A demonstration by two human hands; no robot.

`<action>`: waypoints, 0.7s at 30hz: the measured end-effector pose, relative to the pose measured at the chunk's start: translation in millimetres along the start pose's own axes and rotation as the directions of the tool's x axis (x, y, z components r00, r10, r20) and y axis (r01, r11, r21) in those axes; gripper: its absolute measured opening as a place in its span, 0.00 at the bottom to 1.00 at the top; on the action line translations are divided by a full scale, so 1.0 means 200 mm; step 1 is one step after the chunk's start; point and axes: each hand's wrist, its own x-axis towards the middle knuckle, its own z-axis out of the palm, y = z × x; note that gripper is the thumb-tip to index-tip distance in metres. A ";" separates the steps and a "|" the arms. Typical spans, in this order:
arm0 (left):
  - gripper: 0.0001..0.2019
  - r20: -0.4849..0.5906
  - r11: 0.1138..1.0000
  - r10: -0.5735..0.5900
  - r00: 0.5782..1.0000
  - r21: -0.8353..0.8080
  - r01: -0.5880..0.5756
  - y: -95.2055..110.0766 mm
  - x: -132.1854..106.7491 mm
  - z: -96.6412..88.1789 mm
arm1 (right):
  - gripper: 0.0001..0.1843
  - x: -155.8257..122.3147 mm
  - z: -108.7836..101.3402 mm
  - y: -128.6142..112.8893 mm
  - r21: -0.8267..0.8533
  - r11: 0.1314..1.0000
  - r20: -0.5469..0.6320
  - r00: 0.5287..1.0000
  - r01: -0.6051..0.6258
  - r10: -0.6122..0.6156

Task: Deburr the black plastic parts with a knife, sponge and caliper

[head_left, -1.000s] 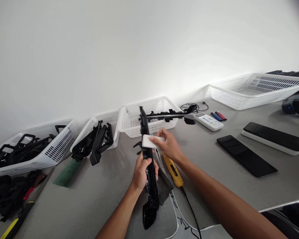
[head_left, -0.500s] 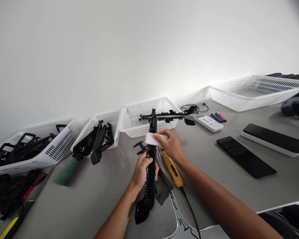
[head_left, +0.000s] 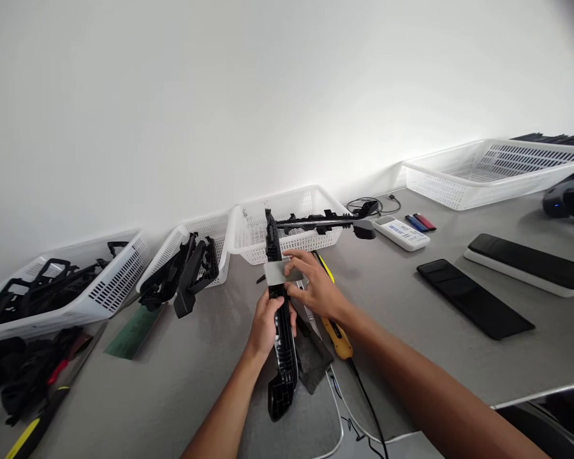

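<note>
My left hand (head_left: 266, 324) is wrapped round the middle of a long black plastic part (head_left: 282, 357) that stands tilted over the grey table (head_left: 201, 376), its top end reaching up near the middle basket. With its fingers closed, my right hand (head_left: 316, 287) presses a small white block (head_left: 280, 271) against the upper half of that part. A yellow-handled tool (head_left: 337, 335) with a black cord lies on the table just under my right wrist. Beneath the part lies a dark grey cloth (head_left: 316, 360).
White baskets line the wall: one at far left (head_left: 110, 284) and one beside it (head_left: 169, 245) hold black parts, a middle one (head_left: 291, 223) carries a long black part across its rim, a large one (head_left: 483, 172) sits at right. Black flat panels (head_left: 473, 296), a white remote (head_left: 402, 233), green sheet (head_left: 134, 331).
The black part's top swung right, then back to the left. My right hand slid the white block left and slightly down along it. My left hand kept its grip.
</note>
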 end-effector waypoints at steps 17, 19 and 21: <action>0.19 -0.027 0.999 0.037 0.999 -0.015 -0.037 0.00 0.00 0.01 | 0.11 0.01 -0.07 0.07 -0.104 0.994 -0.111 0.993 -0.040 0.028; 0.17 0.004 1.000 -0.015 1.000 0.014 0.015 -0.02 0.01 0.01 | 0.13 0.01 -0.06 0.05 -0.053 0.998 -0.020 0.999 0.027 -0.029; 0.16 0.015 0.999 -0.023 1.000 0.023 0.022 -0.02 0.01 0.01 | 0.15 0.01 -0.04 0.04 -0.049 0.998 0.036 0.999 0.037 -0.035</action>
